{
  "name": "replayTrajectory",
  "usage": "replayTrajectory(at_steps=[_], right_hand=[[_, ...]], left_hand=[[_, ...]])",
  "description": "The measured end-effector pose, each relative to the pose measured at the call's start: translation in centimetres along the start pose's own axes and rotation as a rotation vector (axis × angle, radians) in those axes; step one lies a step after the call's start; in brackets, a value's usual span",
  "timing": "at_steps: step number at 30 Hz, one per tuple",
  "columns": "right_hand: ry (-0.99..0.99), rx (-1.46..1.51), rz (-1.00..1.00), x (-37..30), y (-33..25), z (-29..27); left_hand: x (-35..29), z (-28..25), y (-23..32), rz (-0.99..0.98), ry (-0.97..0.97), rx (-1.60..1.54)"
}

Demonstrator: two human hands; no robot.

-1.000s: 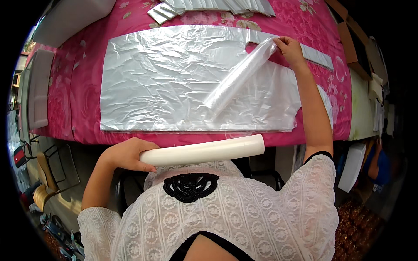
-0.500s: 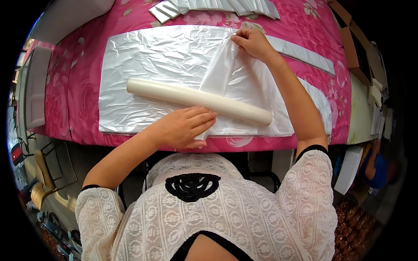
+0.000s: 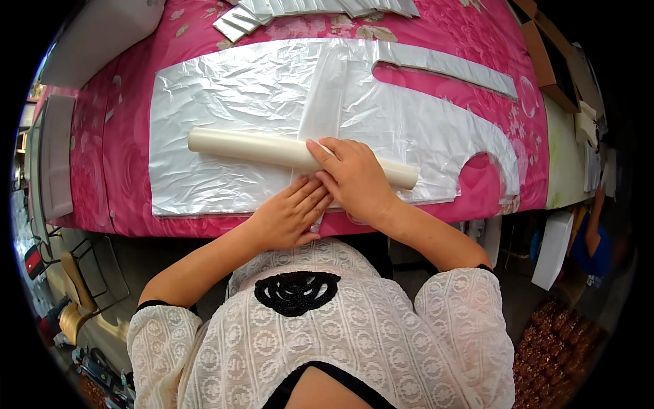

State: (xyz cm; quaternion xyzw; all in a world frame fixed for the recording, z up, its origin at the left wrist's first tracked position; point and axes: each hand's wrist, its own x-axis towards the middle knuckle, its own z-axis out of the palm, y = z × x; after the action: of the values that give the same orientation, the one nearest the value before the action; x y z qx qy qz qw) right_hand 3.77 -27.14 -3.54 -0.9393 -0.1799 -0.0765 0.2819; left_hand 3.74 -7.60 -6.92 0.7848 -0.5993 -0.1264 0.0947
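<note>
White plastic aprons [image 3: 225, 95] lie flat in a stack, with a curved cutout and a long strap at the right. A smooth cream-white tube [image 3: 245, 147] rests slantwise across them. My right hand [image 3: 355, 178] is over the tube, its fingers bent around the far side. Close beside it my left hand [image 3: 289, 213] lies flat at the stack's front edge, fingers stretched out and fingertips touching the right hand. A folded band of white film [image 3: 322, 95] runs from the far edge down under the tube. What lies under my left palm is mostly hidden.
A pink flowered cloth [image 3: 436, 27] covers the table. Several folded silvery-white packets [image 3: 293, 7] lie at the far edge. Cardboard boxes [image 3: 550, 68] stand at the right, a white box [image 3: 102, 37] at the far left. A person in blue [image 3: 596, 245] is at the right.
My right hand has let go of the film's far corner and come down onto the tube. The film now lies flatter, uncovering the strap and cutout. My left hand stays near the front edge.
</note>
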Motion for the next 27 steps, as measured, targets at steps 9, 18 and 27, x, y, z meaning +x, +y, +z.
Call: replayTrajectory(at_steps=[9,18,27], right_hand=[[0.237,-0.233,0.349,-3.1,10.1,-6.6],[-0.097,0.069,-0.119,-1.8,2.4,-1.7],[0.035,0.009,-0.18,10.5,8.8,-0.3]], left_hand=[[0.3,-0.5,0.7,0.003,0.081,0.05],[0.4,2.7,5.1,-0.146,0.142,0.194],[-0.1,2.9,4.8,-0.088,0.157,0.173]])
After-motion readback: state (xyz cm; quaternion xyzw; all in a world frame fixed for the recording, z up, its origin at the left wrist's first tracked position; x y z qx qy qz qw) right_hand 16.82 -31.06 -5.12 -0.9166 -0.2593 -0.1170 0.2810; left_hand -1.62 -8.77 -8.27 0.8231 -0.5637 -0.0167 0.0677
